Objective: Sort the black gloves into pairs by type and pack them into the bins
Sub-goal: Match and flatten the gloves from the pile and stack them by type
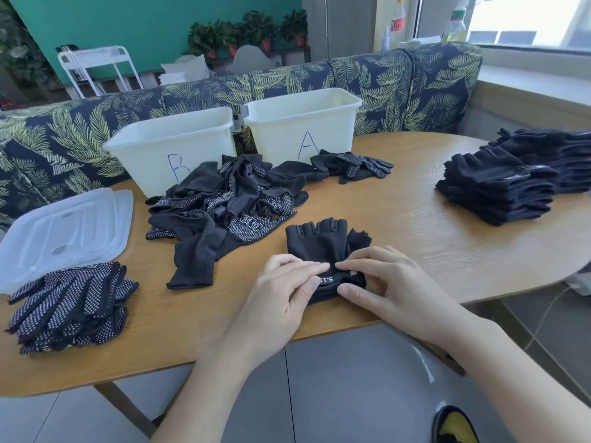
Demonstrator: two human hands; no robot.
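Centrally, on the table (399,215), behind a loose glove heap (224,206), bins B (169,148) and A (303,123) stand open, while near the front edge the left hand (281,302) and right hand (390,282) pinch the cuff of a fingerless pair (319,241), its fingers pointing away toward the bins.

Wooden table (415,225) w/ rounded right end fills mid frame. Clear plastic lids (64,231), stacked, lie at left edge of tabletop. Behind table: bench seat (399,78) in dark fabric w/ yellow-green leaf print, running across upper half. Upper left: teal wall (153,24), white wire rack (99,68). Top centre: row of potted plants (249,33) in red pots. Upper right: window sill w/ bottles (455,24). Bottom right corner: black/yellow shoe (455,425) on grey floor tiles.
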